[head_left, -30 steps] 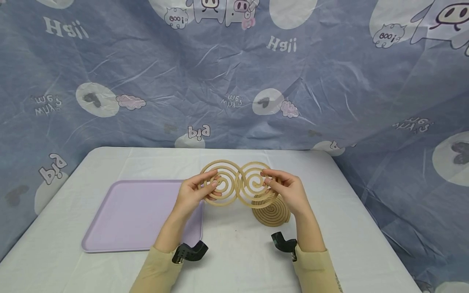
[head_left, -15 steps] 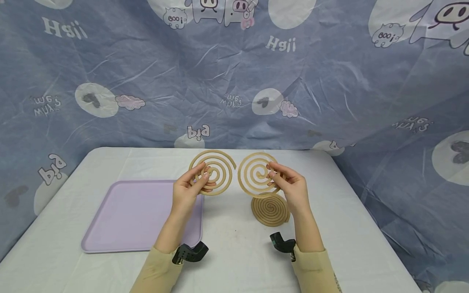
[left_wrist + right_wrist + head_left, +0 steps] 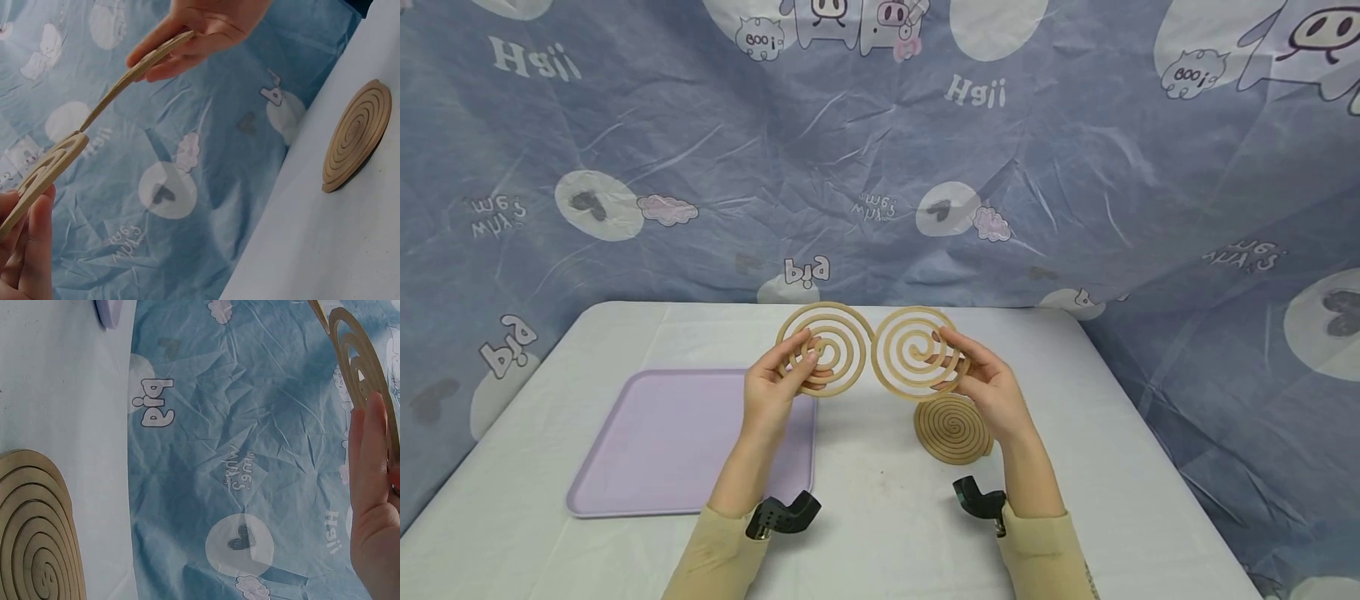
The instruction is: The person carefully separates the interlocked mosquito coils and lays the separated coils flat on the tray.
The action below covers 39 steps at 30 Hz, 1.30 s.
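Observation:
In the head view my left hand (image 3: 769,392) pinches a tan mosquito coil (image 3: 824,306) between thumb and fingers, raised above the table. My right hand (image 3: 992,387) holds a second mosquito coil (image 3: 913,311), its fingers spread behind the spiral. Both coils face me almost upright, side by side, their outer rims meeting or nearly so. From the left wrist they appear edge-on, left coil (image 3: 53,162) below right coil (image 3: 128,75). Beneath the right hand, a darker, tightly wound coil (image 3: 953,429) lies flat on the table; the right wrist view shows its spiral grooves.
A shallow lilac tray (image 3: 662,442) lies on the left half of the white-covered table (image 3: 880,533). Behind the table hangs a blue printed cloth (image 3: 820,150). Each wrist carries a black camera mount (image 3: 784,514).
The coils overlapped a second ago, then were drawn apart and lifted. Since then they have come closer together again, both shifted left. The right fingers now spread further behind their coil.

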Available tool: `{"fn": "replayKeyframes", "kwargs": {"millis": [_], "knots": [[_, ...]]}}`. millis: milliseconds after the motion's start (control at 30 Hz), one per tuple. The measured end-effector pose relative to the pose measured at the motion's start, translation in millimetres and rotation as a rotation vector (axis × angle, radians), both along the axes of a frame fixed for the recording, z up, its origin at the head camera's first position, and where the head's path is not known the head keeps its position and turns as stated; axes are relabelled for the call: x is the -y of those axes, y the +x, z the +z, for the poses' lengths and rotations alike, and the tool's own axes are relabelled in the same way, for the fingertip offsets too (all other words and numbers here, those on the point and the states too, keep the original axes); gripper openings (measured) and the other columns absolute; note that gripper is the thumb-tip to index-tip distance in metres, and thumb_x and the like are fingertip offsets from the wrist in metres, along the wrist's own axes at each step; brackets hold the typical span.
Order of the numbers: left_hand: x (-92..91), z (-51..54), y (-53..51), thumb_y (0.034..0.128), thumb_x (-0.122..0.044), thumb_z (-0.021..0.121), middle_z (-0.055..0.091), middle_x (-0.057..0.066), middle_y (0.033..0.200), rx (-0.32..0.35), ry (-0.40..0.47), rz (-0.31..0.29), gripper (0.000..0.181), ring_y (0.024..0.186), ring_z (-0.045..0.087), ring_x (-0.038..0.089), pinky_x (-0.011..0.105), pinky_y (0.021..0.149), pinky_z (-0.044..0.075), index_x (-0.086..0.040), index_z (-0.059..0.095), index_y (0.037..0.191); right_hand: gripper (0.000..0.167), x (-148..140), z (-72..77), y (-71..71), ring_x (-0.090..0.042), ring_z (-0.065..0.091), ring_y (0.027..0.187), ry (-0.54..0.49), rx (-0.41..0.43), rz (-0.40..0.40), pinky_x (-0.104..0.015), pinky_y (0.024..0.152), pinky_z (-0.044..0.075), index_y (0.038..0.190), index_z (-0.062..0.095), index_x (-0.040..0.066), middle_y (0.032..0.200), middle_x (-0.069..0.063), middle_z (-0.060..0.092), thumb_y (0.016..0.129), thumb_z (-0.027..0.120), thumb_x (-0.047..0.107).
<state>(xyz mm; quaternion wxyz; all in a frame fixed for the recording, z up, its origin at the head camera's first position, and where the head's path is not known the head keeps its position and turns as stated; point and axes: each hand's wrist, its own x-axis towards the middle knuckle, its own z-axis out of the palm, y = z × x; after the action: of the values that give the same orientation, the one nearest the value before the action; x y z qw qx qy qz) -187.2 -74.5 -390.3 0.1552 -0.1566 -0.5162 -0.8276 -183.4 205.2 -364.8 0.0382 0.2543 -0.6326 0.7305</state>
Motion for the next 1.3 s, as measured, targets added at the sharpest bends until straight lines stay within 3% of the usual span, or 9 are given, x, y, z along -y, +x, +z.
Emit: {"fn": "replayKeyframes", "kwargs": {"millis": [133,300,500,600,800,900,967,1133,1300], "knots": [[4.4,0.5,-0.4,0.0879,0.005,0.06,0.068,0.005,0.102,0.011,0.006,0.005,0.04,0.068,0.069,0.02,0.031,0.059,0.057,0.013,0.05,0.126,0.061,0,-1.3,-0.5,-0.019,0.059,0.104,0.02,-0.054,0.095,-0.031,0.079,0.054,0.139,0.035,-0.008,0.143,-0.014,0.038,0.081,0.041,-0.024],[9.4,1.6,-0.7,0.0881,0.006,0.06,0.068,0.006,0.102,0.011,0.014,0.01,0.039,0.067,0.069,0.02,0.032,0.059,0.057,0.013,0.05,0.125,0.061,0,-0.9,0.1,-0.02,0.06,0.102,0.031,-0.078,0.149,-0.028,0.081,0.053,0.141,0.033,-0.007,0.133,-0.019,0.045,0.084,0.05,-0.02],[9.6,2.1,0.2,0.0877,0.005,0.061,0.068,0.007,0.103,0.001,0.016,-0.003,0.043,0.067,0.069,0.021,0.035,0.058,0.057,0.017,0.046,0.126,0.046,4,-0.7,1.1,-0.019,0.063,0.099,0.081,-0.1,0.008,-0.031,0.078,0.054,0.138,0.043,-0.002,0.128,-0.008,0.054,0.093,0.053,-0.004],[9.4,2.2,0.8,0.0876,0.006,0.061,0.067,0.008,0.103,-0.003,0.016,-0.011,0.042,0.067,0.069,0.021,0.036,0.058,0.056,0.017,0.047,0.126,0.037,6,-1.0,0.6,-0.019,0.066,0.092,0.087,-0.123,-0.066,-0.031,0.072,0.054,0.133,0.049,-0.002,0.117,-0.006,0.062,0.096,0.051,0.006],[11.1,5.2,1.5,0.088,0.006,0.06,0.067,0.008,0.102,-0.013,0.012,-0.022,0.037,0.067,0.069,0.021,0.033,0.057,0.057,0.01,0.054,0.124,0.023,14,-1.6,-1.1,-0.017,0.068,0.08,0.078,-0.156,-0.144,-0.026,0.062,0.053,0.115,0.065,0.008,0.096,0.0,0.071,0.098,0.049,0.009],[14.7,7.9,3.4,0.0875,0.006,0.06,0.068,0.009,0.099,-0.008,0.008,-0.012,0.037,0.066,0.069,0.021,0.032,0.057,0.056,0.007,0.053,0.124,0.019,21,-3.0,-1.8,-0.015,0.068,0.074,0.061,-0.147,-0.184,-0.024,0.059,0.052,0.105,0.066,0.005,0.085,0.002,0.072,0.098,0.049,0.009],[18.4,9.6,5.7,0.0876,0.007,0.06,0.068,0.009,0.098,0.005,0.002,-0.008,0.041,0.066,0.069,0.02,0.032,0.058,0.057,0.005,0.05,0.128,0.019,26,-4.7,-2.1,-0.013,0.067,0.07,0.042,-0.131,-0.219,-0.022,0.057,0.051,0.102,0.064,-0.002,0.077,0.003,0.071,0.098,0.05,0.01],[35.2,12.1,10.8,0.0876,0.007,0.06,0.068,0.008,0.096,0.062,-0.008,0.009,0.06,0.065,0.068,0.019,0.03,0.059,0.056,-0.008,0.034,0.14,0.025,40,-8.4,-2.3,-0.012,0.063,0.06,0.007,-0.064,-0.254,-0.02,0.054,0.05,0.104,0.061,-0.012,0.063,0.0,0.066,0.097,0.052,0.011],[57.2,11.7,14.4,0.0871,0.006,0.061,0.069,0.008,0.094,0.107,-0.003,0.069,0.061,0.065,0.068,0.017,0.026,0.058,0.055,-0.01,0.032,0.138,0.031,53,-10.6,-0.1,-0.011,0.062,0.059,0.03,0.035,-0.185,-0.02,0.054,0.05,0.109,0.058,-0.013,0.061,0.001,0.064,0.098,0.052,0.015]]}}
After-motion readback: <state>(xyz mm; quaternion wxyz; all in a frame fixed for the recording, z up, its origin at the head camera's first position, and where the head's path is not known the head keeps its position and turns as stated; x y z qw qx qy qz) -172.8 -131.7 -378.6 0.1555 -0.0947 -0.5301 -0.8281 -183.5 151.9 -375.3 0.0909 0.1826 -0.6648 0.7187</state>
